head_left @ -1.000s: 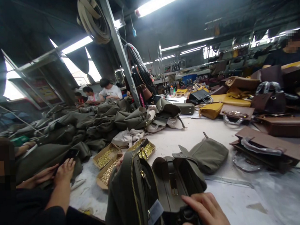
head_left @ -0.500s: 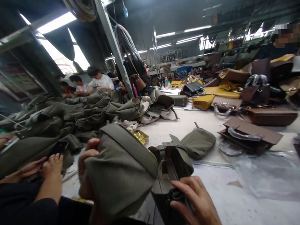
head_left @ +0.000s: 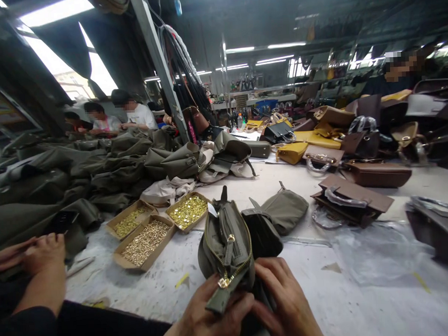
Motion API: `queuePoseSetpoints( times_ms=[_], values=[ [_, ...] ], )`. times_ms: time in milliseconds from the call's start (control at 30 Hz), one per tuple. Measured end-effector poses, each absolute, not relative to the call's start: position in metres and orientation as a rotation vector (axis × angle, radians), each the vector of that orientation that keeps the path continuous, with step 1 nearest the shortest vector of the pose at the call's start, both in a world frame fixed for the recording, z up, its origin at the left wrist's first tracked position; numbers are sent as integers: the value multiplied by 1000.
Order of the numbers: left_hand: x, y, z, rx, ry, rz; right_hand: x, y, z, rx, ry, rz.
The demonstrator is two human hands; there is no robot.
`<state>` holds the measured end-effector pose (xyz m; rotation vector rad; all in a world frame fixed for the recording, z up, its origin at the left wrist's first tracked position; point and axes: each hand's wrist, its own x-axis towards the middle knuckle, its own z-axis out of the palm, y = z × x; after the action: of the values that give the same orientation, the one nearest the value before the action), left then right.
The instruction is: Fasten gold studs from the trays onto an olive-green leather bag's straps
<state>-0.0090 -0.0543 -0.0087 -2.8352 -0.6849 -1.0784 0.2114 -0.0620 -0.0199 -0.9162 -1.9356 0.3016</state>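
An olive-green handbag [head_left: 227,242] with a gold zipper stands upright on the white table [head_left: 363,305] right in front of me. My left hand [head_left: 210,319] grips its lower front, thumb pressed on the zipper flap. My right hand [head_left: 285,304] closes round the bag's right side, fingers curled against it. Behind the bag lies a second olive bag [head_left: 283,212] on its side.
Three cardboard trays of gold hardware [head_left: 145,241] sit to the left. A pile of olive bags [head_left: 79,179] fills the left; brown bags [head_left: 355,194] and yellow bags [head_left: 292,152] lie on the right. A co-worker's hands [head_left: 38,250] rest at far left. Clear plastic sheeting [head_left: 376,255] covers the right.
The bag was lifted and turned over in front of me, then set upright on the table. My left hand shifted from its back to its lower front, uncovering the trays.
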Motion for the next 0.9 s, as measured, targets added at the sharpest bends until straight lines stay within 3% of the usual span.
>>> queuePoseSetpoints(
  times_ms=[167, 367, 467, 533, 600, 733, 800, 900],
  values=[
    [-11, -55, 27, -2832, -681, -1138, 206, -58, -15, -643, -1985, 325],
    [-14, -59, 42, -3185, -1280, -748, 202, -61, -17, -597, -1954, 182],
    [-21, -54, 62, -3466, -1182, -595, 201, -65, -19, -610, -1882, 227],
    [-27, -50, 77, -3673, -947, -723, 203, -67, -23, -680, -1738, 273],
    [-32, -44, 84, -3696, -884, -1095, 208, -69, -27, -767, -1669, 338],
    [-39, -22, 71, -2577, -1606, -2050, 216, -70, -33, -849, -1756, 492],
    [-42, -3, 62, -2115, -1827, -2105, 215, -70, -34, -847, -1755, 505],
    [-46, 31, 63, -2274, -2010, -1906, 209, -72, -35, -825, -1767, 489]
  ],
)
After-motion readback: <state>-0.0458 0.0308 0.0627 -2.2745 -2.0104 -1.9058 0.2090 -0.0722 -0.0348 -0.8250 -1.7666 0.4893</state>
